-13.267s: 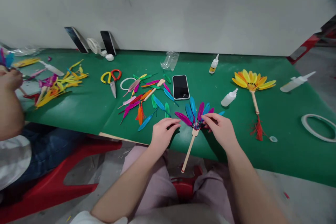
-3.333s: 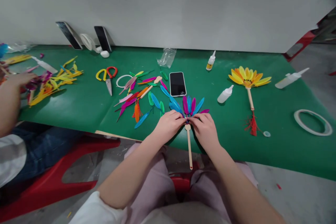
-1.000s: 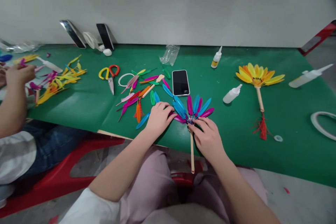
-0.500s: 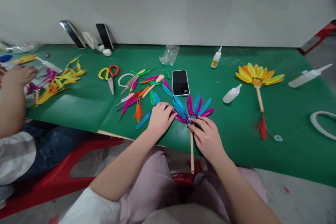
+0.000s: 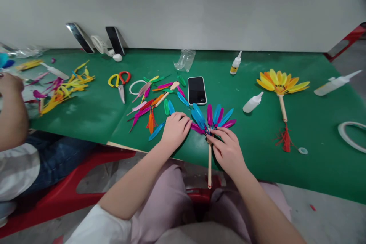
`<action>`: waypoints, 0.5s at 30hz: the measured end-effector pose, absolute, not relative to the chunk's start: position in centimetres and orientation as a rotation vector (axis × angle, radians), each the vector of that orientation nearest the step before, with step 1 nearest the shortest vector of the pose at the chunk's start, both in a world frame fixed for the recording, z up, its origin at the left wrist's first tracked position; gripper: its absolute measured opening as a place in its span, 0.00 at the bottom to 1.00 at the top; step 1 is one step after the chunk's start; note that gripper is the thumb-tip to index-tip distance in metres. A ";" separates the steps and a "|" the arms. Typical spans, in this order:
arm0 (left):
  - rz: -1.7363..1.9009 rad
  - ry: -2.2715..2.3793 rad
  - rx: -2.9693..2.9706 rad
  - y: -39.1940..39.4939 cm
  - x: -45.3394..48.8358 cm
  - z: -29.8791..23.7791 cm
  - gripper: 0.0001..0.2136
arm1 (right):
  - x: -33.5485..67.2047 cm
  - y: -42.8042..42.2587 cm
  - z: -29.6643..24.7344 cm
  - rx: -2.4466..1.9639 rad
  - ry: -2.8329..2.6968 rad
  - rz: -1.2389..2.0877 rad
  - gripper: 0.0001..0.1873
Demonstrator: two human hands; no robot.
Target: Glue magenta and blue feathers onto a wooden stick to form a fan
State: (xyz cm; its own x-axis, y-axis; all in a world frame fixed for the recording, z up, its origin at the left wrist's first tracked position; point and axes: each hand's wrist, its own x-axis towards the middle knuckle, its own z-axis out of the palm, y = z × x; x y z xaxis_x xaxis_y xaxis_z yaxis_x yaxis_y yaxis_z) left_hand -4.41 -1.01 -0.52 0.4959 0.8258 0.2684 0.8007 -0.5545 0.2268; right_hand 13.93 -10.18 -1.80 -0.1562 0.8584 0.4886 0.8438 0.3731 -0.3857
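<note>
A fan of blue and magenta feathers (image 5: 201, 116) spreads from the top of a thin wooden stick (image 5: 209, 164), which reaches past the table's front edge. My right hand (image 5: 227, 146) has its fingertips pinched at the base of the feathers, partly hiding the joint. My left hand (image 5: 175, 129) rests on the table just left of the fan, fingers loosely bent, beside the tip of the lowest magenta feather. Left of it lie loose feathers (image 5: 142, 116) in several colours and another small wooden stick (image 5: 163, 99).
Beyond the fan lies a phone (image 5: 197, 90). Glue bottles (image 5: 252, 103) and a finished-looking yellow feather fan (image 5: 281, 103) are to the right. Scissors (image 5: 121, 87) lie left. A co-worker's hand (image 5: 11, 84) is at far left, near yellow feathers (image 5: 67, 95). A wall (image 5: 183, 7) backs the table.
The feather fan's head has shifted slightly right, drawing its lowest magenta feather away from my left fingertips. The co-worker's hand has moved left, and a blue thing now shows above it.
</note>
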 end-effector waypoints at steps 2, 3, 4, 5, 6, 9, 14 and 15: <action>0.573 1.434 2.666 -1.2 -4.4 -0.3 0.12 | 14.0 -10.2 -1.7 -1.454 -1.962 0.052 0.13; 0.592 1.422 2.670 -1.3 -4.4 -0.1 0.12 | 14.0 -10.2 -1.6 -1.453 -1.953 0.063 0.13; 0.608 1.397 2.678 -1.5 -4.3 0.0 0.11 | 14.0 -10.2 -1.6 -1.455 -1.945 0.071 0.13; 0.619 1.355 2.692 -1.7 -4.2 0.2 0.11 | 14.0 -10.2 -1.5 -1.462 -1.940 0.074 0.13; 0.620 1.294 2.715 -2.0 -4.1 0.3 0.11 | 13.9 -10.2 -1.5 -1.472 -1.938 0.073 0.12; 0.592 1.094 2.792 -2.7 -3.6 0.2 0.10 | 13.9 -10.2 -1.6 -1.500 -1.949 0.056 0.12; 0.568 0.933 2.885 -3.6 -3.1 -0.6 0.10 | 14.0 -10.2 -1.8 -1.514 -1.975 0.030 0.13; 0.560 0.917 2.899 -3.7 -3.1 -0.7 0.10 | 14.0 -10.2 -1.9 -1.514 -1.980 0.028 0.13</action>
